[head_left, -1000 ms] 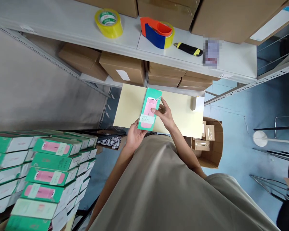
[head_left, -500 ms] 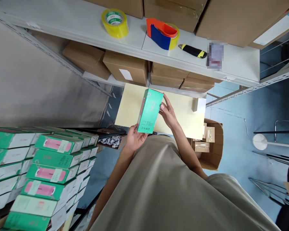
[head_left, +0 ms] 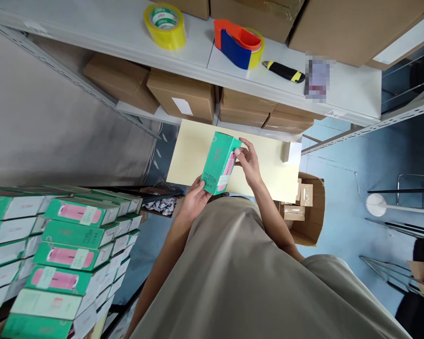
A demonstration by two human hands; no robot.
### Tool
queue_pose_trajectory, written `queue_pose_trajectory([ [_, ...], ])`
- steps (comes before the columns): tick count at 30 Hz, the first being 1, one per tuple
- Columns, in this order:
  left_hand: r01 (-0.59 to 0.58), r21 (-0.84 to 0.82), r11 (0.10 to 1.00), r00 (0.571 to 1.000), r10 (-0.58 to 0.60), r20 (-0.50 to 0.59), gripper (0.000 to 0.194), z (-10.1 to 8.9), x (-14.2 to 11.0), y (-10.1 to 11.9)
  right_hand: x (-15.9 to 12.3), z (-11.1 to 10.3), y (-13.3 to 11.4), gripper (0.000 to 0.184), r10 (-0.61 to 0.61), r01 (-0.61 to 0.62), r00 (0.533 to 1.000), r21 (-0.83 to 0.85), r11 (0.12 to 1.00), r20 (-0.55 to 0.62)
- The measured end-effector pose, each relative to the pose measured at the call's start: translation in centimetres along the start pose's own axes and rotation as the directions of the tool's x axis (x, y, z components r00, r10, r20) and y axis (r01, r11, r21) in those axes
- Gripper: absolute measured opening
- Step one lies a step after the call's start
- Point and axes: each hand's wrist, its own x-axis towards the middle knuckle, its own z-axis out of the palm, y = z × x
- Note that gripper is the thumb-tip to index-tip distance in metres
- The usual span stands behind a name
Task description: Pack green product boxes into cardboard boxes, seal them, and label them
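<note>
A green carton [head_left: 215,162] with a pink bottle-like picture on its right side is held tilted above the pale yellow tabletop [head_left: 183,155]. My left hand [head_left: 195,200] grips its lower left corner, thumb on the front face. At the upper right edge, my right hand [head_left: 248,162] pinches the carton, with some fingers hidden behind it. A small white box [head_left: 291,152] stands at the right end of the tabletop.
Stacked green cartons [head_left: 70,235] fill the lower left. On the shelf [head_left: 198,52] lie a yellow tape roll [head_left: 166,28], a tape dispenser [head_left: 238,44] and a black-yellow utility knife [head_left: 283,71]. An open cardboard box [head_left: 313,212] holding small boxes stands right of the tabletop.
The green carton has been turned in my hands, so its pink-pictured side now faces right instead of left. My right fingers have shifted slightly along its edge.
</note>
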Motion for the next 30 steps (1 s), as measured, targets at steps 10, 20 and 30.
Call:
queue_pose_trajectory([
  [10,0.301,-0.052,0.952,0.951,-0.303,-0.059,0.023,-1.2,1.7,-0.7,0.3,0.1,-1.3,0.077,0.008,-0.010,1.000,-0.044,0.999,-0.028],
  [20,0.284,-0.024,0.958,0.943,-0.284,-0.171,0.011,-0.9,2.9,-0.3,-1.2,1.9,-2.3,0.066,-0.148,0.130,0.986,-0.209,0.969,-0.071],
  [30,0.153,0.049,0.987,0.988,-0.151,-0.027,0.019,-0.2,7.6,1.5,-7.3,2.0,-2.3,0.040,-0.376,0.477,0.879,-0.543,0.691,0.294],
])
